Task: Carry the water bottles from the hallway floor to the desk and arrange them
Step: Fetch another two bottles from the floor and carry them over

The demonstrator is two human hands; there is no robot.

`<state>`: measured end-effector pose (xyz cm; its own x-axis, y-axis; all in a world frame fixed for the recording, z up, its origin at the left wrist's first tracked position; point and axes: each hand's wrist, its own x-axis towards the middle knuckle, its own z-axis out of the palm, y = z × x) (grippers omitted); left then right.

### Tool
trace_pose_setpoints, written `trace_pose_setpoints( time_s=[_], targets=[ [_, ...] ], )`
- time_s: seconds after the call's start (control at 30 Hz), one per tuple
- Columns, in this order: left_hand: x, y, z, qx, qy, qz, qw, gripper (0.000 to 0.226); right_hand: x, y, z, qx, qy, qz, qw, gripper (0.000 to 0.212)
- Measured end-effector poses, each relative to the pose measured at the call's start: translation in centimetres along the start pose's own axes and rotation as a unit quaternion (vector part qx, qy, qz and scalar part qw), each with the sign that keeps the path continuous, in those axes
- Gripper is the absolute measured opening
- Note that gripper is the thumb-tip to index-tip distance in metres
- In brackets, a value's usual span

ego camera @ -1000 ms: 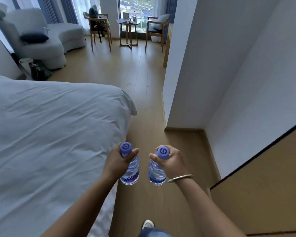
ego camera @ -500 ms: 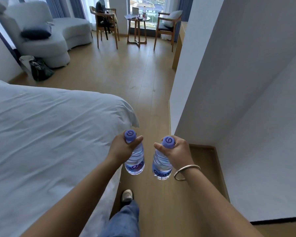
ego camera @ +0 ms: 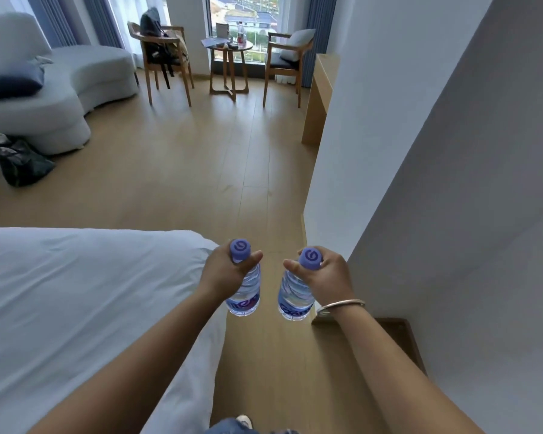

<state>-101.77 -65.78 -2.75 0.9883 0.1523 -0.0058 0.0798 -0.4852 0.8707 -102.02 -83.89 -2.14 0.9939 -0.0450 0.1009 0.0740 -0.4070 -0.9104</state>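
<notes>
Gripping one clear ribbed plastic bottle each, your hands hang over the pale wood-plank floor (ego camera: 182,164) just right of the bed (ego camera: 76,308), whose white cover lies smooth and softly creased. Your left hand (ego camera: 223,272) curls round the neck of the left bottle (ego camera: 246,296), your right hand (ego camera: 325,274) round the right bottle (ego camera: 293,297); both hang upright, round purple caps on top, apart from each other. Far beyond the bed's foot, the light wooden desk (ego camera: 318,95) stands against the smooth white wall (ego camera: 373,104).
</notes>
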Motion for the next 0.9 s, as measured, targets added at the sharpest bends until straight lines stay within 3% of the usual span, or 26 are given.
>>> trace_pose_setpoints(
  time_s=[0.4,0.6,0.73,0.9],
  targets=[
    [20.5,0.4,4.0,0.012,-0.009,-0.014,1.000,0.033,20.8,3.6,2.0,-0.016,0.012,-0.014,1.000,0.043],
    [30.8,1.6,6.8,-0.031,0.034,-0.049,0.998,0.032,32.5,5.6,2.0,-0.009,0.015,-0.014,1.000,0.039],
    [37.0,2.4,8.0,-0.059,0.058,-0.065,0.994,0.017,39.6,6.1,1.7,-0.015,0.023,-0.012,1.000,0.037],
    [43.5,2.2,8.8,-0.075,0.061,-0.089,0.991,0.025,47.0,6.8,2.4,-0.009,0.044,-0.006,0.999,0.038]
  ],
)
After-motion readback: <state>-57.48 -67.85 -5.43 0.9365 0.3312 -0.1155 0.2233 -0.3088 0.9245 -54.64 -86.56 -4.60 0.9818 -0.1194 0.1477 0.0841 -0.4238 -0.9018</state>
